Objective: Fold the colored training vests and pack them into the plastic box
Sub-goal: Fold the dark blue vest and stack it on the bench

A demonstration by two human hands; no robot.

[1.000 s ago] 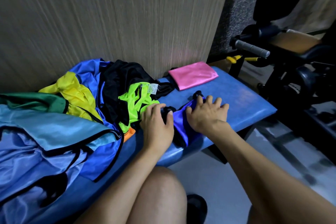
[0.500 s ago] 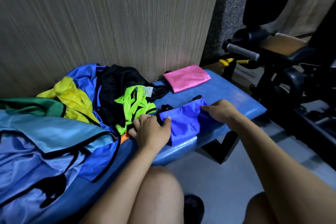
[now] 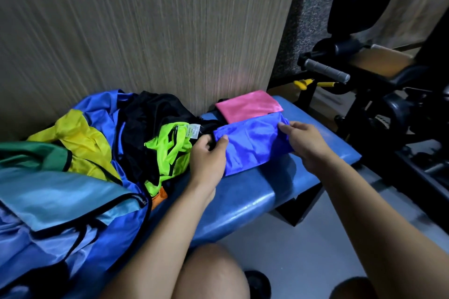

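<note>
Both hands on the folded blue vest (image 3: 252, 145) here: left hand (image 3: 209, 155) pinches its left end, right hand (image 3: 303, 143) grips the right end, fingers curled, over the blue tabletop (image 3: 267, 192), just beside the folded pink vest (image 3: 247, 108); unfolded vests (image 3: 80, 160) heaped left.

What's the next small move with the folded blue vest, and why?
Probably set it on the pink folded vest. Both hands, left hand and right hand, pinch the folded blue vest by its ends, lifted beside the pink one; no box in view.
</note>
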